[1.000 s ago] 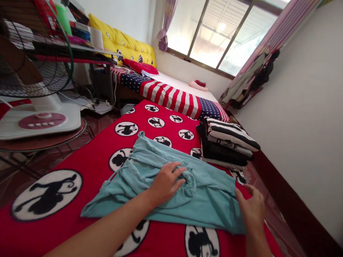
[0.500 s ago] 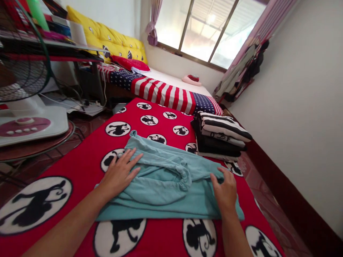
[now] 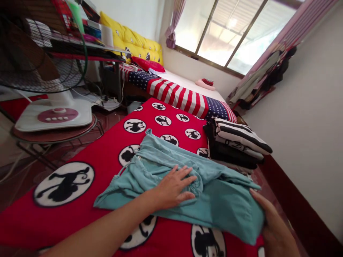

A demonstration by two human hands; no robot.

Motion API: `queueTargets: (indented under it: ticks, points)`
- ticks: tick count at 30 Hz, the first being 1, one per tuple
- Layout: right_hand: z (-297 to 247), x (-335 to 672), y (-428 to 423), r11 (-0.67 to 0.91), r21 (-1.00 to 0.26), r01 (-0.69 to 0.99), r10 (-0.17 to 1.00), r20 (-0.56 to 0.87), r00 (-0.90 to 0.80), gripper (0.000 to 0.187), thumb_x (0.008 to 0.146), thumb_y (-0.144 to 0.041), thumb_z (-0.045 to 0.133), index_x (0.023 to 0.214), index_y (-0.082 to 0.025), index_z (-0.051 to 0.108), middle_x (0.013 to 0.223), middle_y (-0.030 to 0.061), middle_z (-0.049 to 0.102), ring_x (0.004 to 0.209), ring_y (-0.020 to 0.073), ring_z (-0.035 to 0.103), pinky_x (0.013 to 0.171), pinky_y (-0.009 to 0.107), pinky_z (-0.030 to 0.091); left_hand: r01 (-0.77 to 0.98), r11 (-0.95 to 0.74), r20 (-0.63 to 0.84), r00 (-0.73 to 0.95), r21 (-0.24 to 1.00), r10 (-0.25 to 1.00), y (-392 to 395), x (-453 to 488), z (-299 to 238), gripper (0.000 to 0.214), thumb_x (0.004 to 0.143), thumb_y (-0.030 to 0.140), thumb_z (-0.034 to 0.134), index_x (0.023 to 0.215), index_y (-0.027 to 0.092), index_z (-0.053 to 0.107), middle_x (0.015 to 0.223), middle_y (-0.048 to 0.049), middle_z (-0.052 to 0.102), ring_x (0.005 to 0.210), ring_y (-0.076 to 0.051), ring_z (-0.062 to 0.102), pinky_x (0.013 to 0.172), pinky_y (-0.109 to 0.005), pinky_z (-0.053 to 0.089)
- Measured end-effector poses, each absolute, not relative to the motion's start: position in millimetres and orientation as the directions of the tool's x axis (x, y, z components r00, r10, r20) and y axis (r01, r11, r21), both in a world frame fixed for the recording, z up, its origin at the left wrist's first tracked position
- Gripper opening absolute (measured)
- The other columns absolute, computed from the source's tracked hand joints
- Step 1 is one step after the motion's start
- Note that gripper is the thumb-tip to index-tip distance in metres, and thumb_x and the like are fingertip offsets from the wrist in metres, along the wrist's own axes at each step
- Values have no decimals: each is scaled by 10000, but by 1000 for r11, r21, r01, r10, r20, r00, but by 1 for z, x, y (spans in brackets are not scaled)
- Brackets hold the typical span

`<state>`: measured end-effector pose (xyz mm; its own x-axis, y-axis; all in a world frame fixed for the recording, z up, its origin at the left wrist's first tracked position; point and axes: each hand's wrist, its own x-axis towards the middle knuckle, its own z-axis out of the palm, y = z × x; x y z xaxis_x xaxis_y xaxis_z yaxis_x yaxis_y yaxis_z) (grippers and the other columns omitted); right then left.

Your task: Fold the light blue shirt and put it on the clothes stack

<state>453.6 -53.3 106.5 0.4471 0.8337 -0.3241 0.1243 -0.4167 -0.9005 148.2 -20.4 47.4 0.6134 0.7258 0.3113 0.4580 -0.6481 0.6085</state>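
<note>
A teal garment [image 3: 225, 200] lies folded into a long shape on the red blanket, with a gathered ring of cloth near its middle and thin cords at its left side. My left hand [image 3: 175, 187] rests flat on the middle of it, fingers spread. At the garment's right end is my right hand [image 3: 273, 221], its thumb along the edge and its other fingers hidden behind the cloth; that end looks slightly raised and bent.
The red blanket [image 3: 107, 150] has round monkey prints. Beyond the garment, a stack of folded clothes [image 3: 235, 142] stands at the right, near the wall. To the left, a fan [image 3: 56, 114] sits on a round stool. A bed [image 3: 184, 98] stands below the window.
My left hand has slid right from the garment's left part to its middle. My right hand has moved outward to the right end and taken hold of it. The view has shifted left.
</note>
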Motion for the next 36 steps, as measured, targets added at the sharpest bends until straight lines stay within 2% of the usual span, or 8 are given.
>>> queueTargets:
  ticks: [5, 8, 11, 16, 20, 25, 31, 36]
  points:
    - [155, 358, -53, -143, -986, 90, 930, -102, 354, 658, 649, -444, 740, 1248, -227, 574, 1144, 142, 698, 892, 330, 712, 678, 385, 596, 39, -329, 305, 285, 943, 909, -16, 117, 52, 586, 953, 572, 361, 1418, 227, 449, 1439, -98, 501, 1340, -256, 449, 1141, -446, 326]
    - [144, 282, -36, -19, -1000, 3, 992, -19, 122, 658, 665, -487, 737, 1237, -213, 561, 1055, 118, 717, 852, 303, 710, 665, 375, 588, -296, -133, 167, 95, 946, 981, -17, 75, 60, 660, 932, 641, 318, 1418, 211, 436, 1381, -133, 553, 1261, -286, 532, 1084, -474, 389]
    - [110, 221, -23, -57, -997, -47, 983, -48, -176, 656, 715, -515, 714, 1266, -209, 531, 1018, 94, 711, 858, 261, 703, 687, 367, 585, -392, -39, 17, -60, 919, 998, -21, 31, 64, 714, 903, 692, 306, 1438, 226, 384, 1397, -149, 532, 1229, -292, 556, 1029, -489, 436]
    - [78, 205, -27, 3, -1000, 29, 961, -5, -276, 467, 824, -462, 649, 1222, -229, 576, 1239, 111, 632, 1079, 254, 645, 825, 376, 561, -100, 44, -67, -236, 994, 969, -22, -14, 49, 789, 782, 612, 617, 1417, 201, 398, 1414, -174, 500, 1275, -303, 512, 1056, -478, 410]
    - [92, 229, -32, 249, -921, 300, 967, 218, -131, 299, 874, -403, 591, 1109, -224, 639, 1151, 95, 669, 1098, 260, 617, 854, 391, 543, 326, -141, 237, -277, 935, 931, -23, -2, 53, 612, 783, 507, 640, 1282, 165, 555, 1351, -154, 551, 1260, -307, 518, 1081, -477, 396]
    - [92, 229, -15, 519, -644, 562, 841, 504, -198, 370, 938, -282, 463, 1296, -267, 557, 1316, 74, 594, 1244, 235, 523, 1042, 442, 424, 624, -393, 460, 59, 675, 886, -25, 57, 74, 414, 933, 289, 437, 1329, 223, 535, 1426, -73, 501, 1309, -214, 474, 1110, -400, 384]
    - [55, 240, 38, 313, -300, 901, 948, 149, -280, 496, 942, -420, 453, 1391, -215, 496, 1500, 100, 417, 1421, 313, 298, 1130, 593, 206, 857, -399, 304, 304, 327, 903, -1, 93, 32, 597, 901, 422, 500, 1441, 183, 412, 1546, -105, 336, 1459, -322, 189, 1183, -572, 115]
    - [46, 249, 49, 237, -270, 933, 972, 65, -228, 557, 951, -498, 399, 1434, -223, 437, 1545, 85, 331, 1436, 322, 257, 1093, 646, 232, 874, -415, 281, 344, 252, 896, 13, 71, 25, 645, 909, 565, 445, 1457, 232, 383, 1571, -84, 284, 1464, -304, 184, 1176, -550, 145]
